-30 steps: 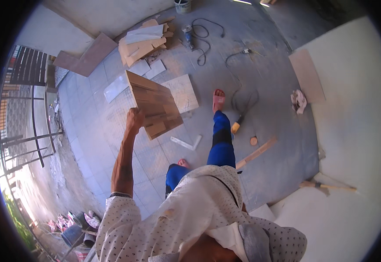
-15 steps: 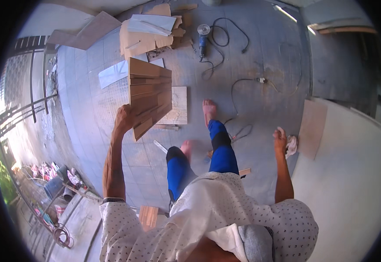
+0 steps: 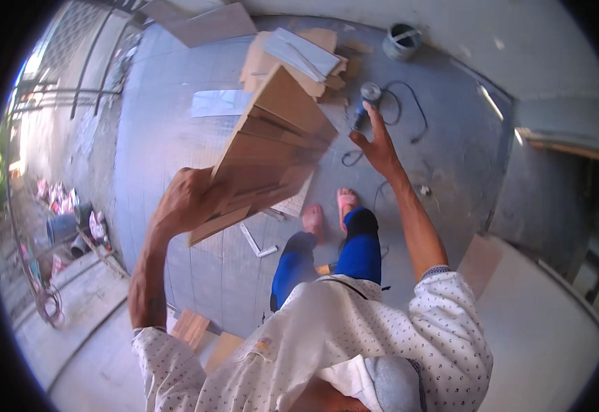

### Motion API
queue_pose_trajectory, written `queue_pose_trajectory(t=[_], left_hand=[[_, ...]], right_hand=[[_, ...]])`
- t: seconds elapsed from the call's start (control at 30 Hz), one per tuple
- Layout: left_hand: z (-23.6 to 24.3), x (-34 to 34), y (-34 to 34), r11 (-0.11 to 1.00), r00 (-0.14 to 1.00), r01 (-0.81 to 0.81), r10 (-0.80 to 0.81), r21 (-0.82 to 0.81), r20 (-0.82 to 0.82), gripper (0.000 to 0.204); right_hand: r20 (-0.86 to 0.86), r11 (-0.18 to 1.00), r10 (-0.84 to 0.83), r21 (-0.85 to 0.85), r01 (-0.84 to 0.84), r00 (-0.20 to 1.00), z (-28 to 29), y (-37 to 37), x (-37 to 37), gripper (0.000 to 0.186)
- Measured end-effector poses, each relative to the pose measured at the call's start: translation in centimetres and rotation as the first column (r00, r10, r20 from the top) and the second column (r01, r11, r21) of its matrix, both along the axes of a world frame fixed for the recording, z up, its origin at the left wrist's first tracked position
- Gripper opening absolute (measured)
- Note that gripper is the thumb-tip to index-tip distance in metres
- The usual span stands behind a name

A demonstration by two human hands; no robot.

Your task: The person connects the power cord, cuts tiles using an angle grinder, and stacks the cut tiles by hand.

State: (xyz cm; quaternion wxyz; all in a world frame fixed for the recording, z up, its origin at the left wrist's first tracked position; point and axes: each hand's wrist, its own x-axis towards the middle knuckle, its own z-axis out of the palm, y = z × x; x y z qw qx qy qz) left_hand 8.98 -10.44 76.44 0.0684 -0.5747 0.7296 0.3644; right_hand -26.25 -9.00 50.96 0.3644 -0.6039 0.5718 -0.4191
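My left hand is closed round the left edge of a large tile with a brown wood-plank pattern. The tile is held tilted above the floor, its patterned face turned toward me. Past its right edge, my right hand reaches out with thumb and fingers apart and holds nothing. Just beyond my right fingers lies a blue angle grinder on the floor, partly hidden by them. A pale board or tile piece shows in part beneath the held tile.
A white L-shaped square lies left of my legs. Torn cardboard with pale offcuts lies ahead. A dark bucket stands by the far wall. The grinder's cord loops rightward. A brown wood-patterned piece lies behind left.
The tile has come nearer to me and tilted more. My right hand has moved from low at my right side, up and forward toward the tile's right side. My view has turned, and my feet are closer together.
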Motion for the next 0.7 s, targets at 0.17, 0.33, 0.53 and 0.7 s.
queue_pose_trajectory(t=[0.17,0.33,0.53,0.7], left_hand=[[7.9,0.0,-0.6,0.987,0.988,-0.147,0.150,-0.070,0.034,0.020],[7.3,-0.5,-0.1,0.946,0.943,-0.275,0.300,-0.171,0.141,0.018],[11.5,5.8,5.5,0.473,0.599,-0.468,0.791,-0.747,0.125,0.046],[-3.2,8.5,18.4,-0.307,-0.023,-0.872,0.804,-0.381,-0.594,0.087]], right_hand=[[0.352,0.835,0.346,0.307,-0.456,0.870,-3.2,-5.7,4.8,0.070],[0.610,0.789,0.285,0.289,-0.542,0.740,-4.9,-4.0,9.2,0.040],[0.799,0.694,0.028,0.418,-0.587,0.601,2.0,-4.3,15.5,0.054],[0.796,0.404,-0.184,0.596,-0.694,0.577,0.4,-5.1,20.2,0.059]])
